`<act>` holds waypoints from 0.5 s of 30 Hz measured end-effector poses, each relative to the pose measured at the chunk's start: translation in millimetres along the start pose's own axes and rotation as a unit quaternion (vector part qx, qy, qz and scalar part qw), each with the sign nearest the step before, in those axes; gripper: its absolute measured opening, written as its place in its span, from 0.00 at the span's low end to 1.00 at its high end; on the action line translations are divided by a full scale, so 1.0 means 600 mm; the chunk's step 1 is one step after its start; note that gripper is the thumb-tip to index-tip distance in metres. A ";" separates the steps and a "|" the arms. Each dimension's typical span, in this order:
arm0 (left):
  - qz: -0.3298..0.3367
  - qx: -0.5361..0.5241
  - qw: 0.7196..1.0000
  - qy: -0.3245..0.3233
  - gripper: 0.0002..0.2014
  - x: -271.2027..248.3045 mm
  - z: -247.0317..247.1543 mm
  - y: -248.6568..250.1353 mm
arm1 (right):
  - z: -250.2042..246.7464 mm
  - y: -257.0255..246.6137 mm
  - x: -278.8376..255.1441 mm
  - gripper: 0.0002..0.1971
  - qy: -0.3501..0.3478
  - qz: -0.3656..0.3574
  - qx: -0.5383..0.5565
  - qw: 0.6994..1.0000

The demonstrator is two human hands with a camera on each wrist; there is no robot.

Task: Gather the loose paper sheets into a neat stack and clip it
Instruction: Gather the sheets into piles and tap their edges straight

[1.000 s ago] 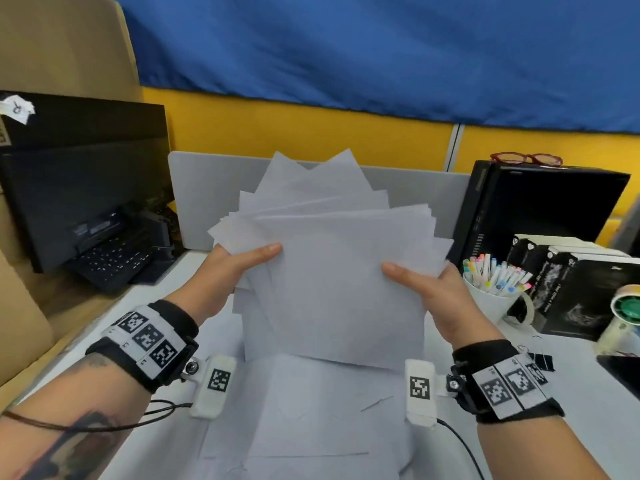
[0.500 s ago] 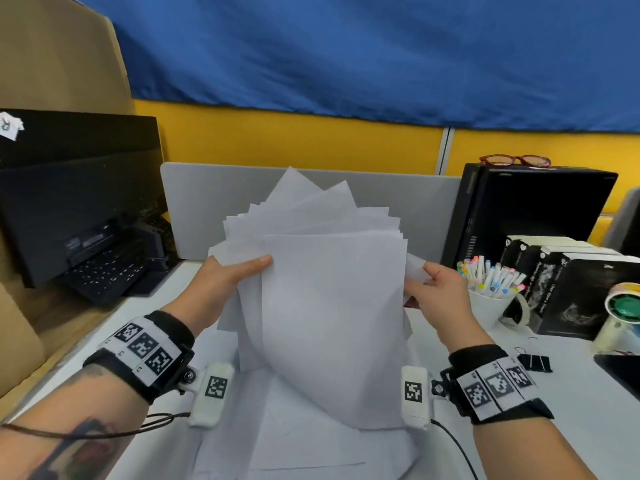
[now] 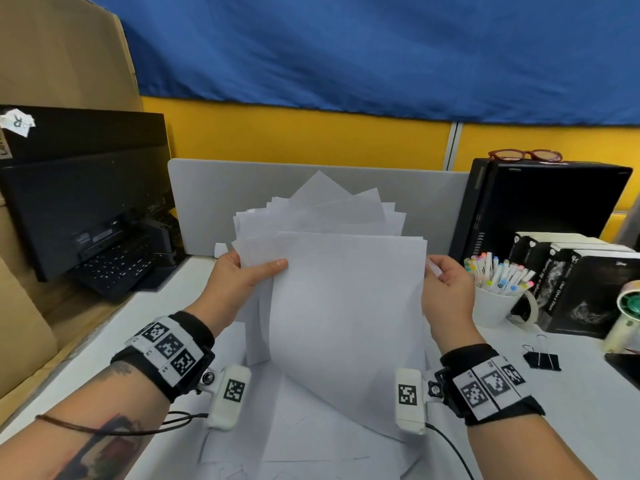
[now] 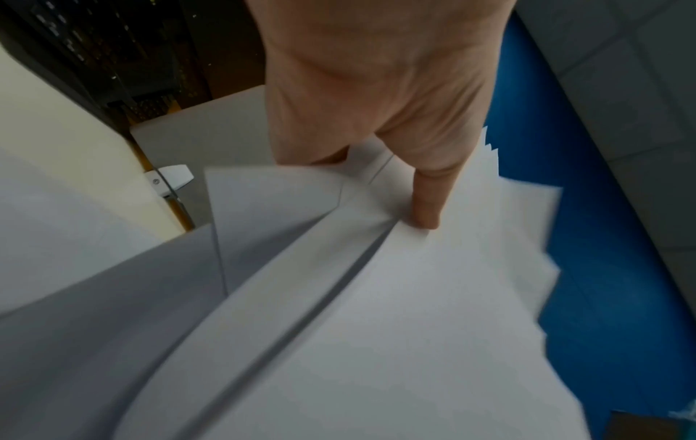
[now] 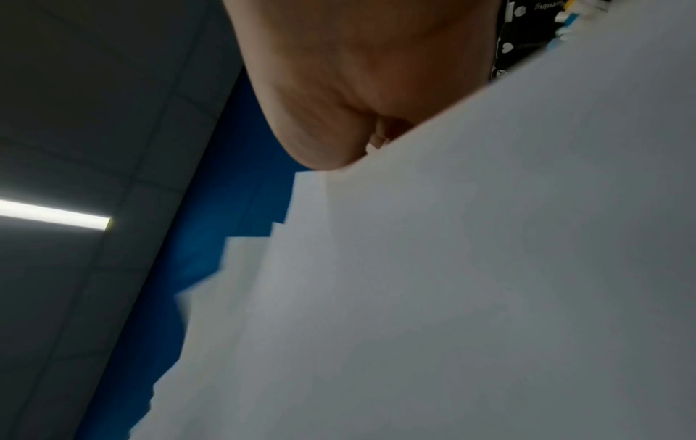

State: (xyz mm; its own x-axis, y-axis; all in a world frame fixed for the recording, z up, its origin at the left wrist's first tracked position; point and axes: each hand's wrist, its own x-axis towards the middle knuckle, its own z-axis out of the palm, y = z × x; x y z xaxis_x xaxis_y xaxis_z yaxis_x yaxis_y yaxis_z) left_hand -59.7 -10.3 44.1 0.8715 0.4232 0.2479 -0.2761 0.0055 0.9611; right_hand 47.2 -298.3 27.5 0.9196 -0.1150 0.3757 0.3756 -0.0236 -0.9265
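The white desk runs from near to far, with a grey divider panel standing at its far edge. On the left sits a black monitor with a keyboard tucked under it; on the right a black box carries a pair of red glasses.

The paper sheets are raised upright above the middle of the desk, between the two hands, with more loose sheets lying flat beneath them. Compared with a second ago, the fan is much tighter: the wide spread of corners to left and right has drawn in, and the side edges are closer to lining up, though the top corners remain staggered behind the front sheet.

The left hand grasps the left edge of the bundle, thumb laid across the front sheet; in the left wrist view a finger presses into the paper. The right hand, which earlier had its thumb flat on the front, has slid to the right edge and now curls round it with fingers behind.

Near the right hand stands a white cup of coloured markers. A black binder clip lies on the desk, near and right, apart from the paper.
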 end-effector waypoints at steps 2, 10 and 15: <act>0.005 -0.004 1.000 0.015 0.18 0.000 0.002 -0.005 | 0.007 0.003 -0.005 0.07 -0.021 0.029 -0.008 0.999; 0.014 -0.063 0.996 0.056 0.16 0.005 0.009 -0.010 | 0.000 0.005 -0.020 0.64 -0.164 0.089 -0.018 0.982; 0.001 -0.134 0.989 0.058 0.24 0.013 0.009 -0.002 | 0.009 0.048 -0.025 0.41 -0.223 0.152 0.001 0.963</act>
State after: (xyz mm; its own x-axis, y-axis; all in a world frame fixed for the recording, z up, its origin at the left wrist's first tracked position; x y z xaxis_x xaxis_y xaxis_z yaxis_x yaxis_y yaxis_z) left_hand -50.6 -11.9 45.3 0.8233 0.5238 0.2186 -0.3878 0.2378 0.8906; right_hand 44.7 -292.1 -4.8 0.9451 0.3212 0.0598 0.0812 -0.0536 -0.9953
